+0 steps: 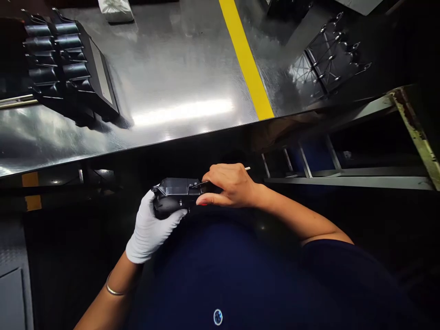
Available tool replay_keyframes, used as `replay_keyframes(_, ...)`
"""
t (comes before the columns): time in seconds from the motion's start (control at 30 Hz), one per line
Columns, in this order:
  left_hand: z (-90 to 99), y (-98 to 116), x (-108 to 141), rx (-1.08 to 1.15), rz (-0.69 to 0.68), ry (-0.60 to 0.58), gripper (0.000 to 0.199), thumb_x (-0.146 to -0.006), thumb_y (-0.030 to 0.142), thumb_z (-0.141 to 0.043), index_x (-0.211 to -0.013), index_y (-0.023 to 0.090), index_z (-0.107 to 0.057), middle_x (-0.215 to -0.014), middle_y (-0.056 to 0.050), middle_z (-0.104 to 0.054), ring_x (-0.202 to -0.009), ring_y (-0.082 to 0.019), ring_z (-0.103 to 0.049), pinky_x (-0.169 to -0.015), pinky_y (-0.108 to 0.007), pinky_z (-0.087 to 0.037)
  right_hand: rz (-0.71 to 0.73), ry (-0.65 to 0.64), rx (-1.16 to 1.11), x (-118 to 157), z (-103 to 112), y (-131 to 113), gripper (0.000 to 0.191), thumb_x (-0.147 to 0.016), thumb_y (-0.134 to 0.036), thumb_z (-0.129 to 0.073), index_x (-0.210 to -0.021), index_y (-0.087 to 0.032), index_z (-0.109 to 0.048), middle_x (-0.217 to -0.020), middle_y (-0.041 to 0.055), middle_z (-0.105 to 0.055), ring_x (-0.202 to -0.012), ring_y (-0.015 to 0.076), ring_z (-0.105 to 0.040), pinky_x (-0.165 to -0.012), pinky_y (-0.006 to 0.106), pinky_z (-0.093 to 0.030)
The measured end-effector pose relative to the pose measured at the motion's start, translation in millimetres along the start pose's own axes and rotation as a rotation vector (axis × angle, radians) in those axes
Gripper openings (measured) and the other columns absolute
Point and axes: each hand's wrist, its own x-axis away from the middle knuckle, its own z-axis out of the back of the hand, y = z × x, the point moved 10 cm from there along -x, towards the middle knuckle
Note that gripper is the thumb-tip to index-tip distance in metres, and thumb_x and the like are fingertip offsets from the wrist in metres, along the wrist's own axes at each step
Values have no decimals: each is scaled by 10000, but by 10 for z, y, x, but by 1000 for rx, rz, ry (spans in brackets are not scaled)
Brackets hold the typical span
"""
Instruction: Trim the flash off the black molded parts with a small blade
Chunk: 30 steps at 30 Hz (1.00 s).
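Observation:
A black moulded plastic housing (175, 195) sits against my body, just above my dark blue shirt. My left hand (151, 229), in a white glove, grips it from below and from the left side. My right hand (228, 185) is bare and clasps the housing's right end. A thin rod with a white tip (246, 168) sticks out past my right fingers, and its dark metal end lies along the top of the housing. The rod's middle is hidden in my right hand.
Beyond the table's dark front edge (144, 142) lies a shiny steel tabletop (172, 68) with a yellow stripe (245, 59). It bears stacked black housings (65, 68), a black part with metal clips (332, 59) and a white bag (115, 10). A metal rack frame (347, 182) stands at right.

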Motion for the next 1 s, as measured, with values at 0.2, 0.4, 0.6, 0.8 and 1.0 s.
replay_keyframes(0.2, -54, 52, -19, 28, -38, -63, 555, -697, 402, -756, -1163, 179, -554, -990, -71, -691, -874, -250, -699, -789, -396, -577, 80, -37, 8, -13, 19, -91, 522, -956, -524, -454, -581, -165, -509, -509, -33, -471, -484, 81, -415, -496, 247, -215)
replay_keyframes(0.4, -118, -12, -52, 90, 34, -164, 617, -655, 456, -770, -1162, 183, -550, -1014, -79, -709, -912, -281, -701, -820, -425, -572, 137, -2, 34, -31, 65, -133, 513, -947, -551, -446, -625, -161, -533, -540, -25, -487, -511, 87, -426, -506, 241, -221)
replay_keyframes(0.6, -227, -74, -66, 140, 208, -357, 700, -617, 507, -776, -1188, 175, -546, -1102, -113, -705, -1036, -321, -669, -918, -466, -530, 177, -43, 8, -22, 34, -166, 530, -939, -559, -455, -575, -174, -481, -519, -33, -444, -499, 88, -407, -495, 247, -216)
replay_keyframes(0.8, -276, -216, -1, 297, 374, -319, 677, -584, 525, -811, -1110, 165, -583, -1012, -96, -720, -938, -310, -689, -859, -461, -552, 138, -39, -75, 5, -12, -139, 554, -942, -551, -457, -536, -173, -471, -498, -29, -458, -476, 82, -413, -486, 253, -230)
replay_keyframes(1.0, -35, -126, -12, 347, 224, -66, 454, -662, 332, -830, -1050, 185, -647, -1010, -55, -704, -911, -231, -681, -842, -376, -551, -111, -45, -238, 71, -21, 91, 427, -1020, -329, -357, -731, -148, -614, -636, 9, -617, -578, 81, -538, -579, 203, -361)
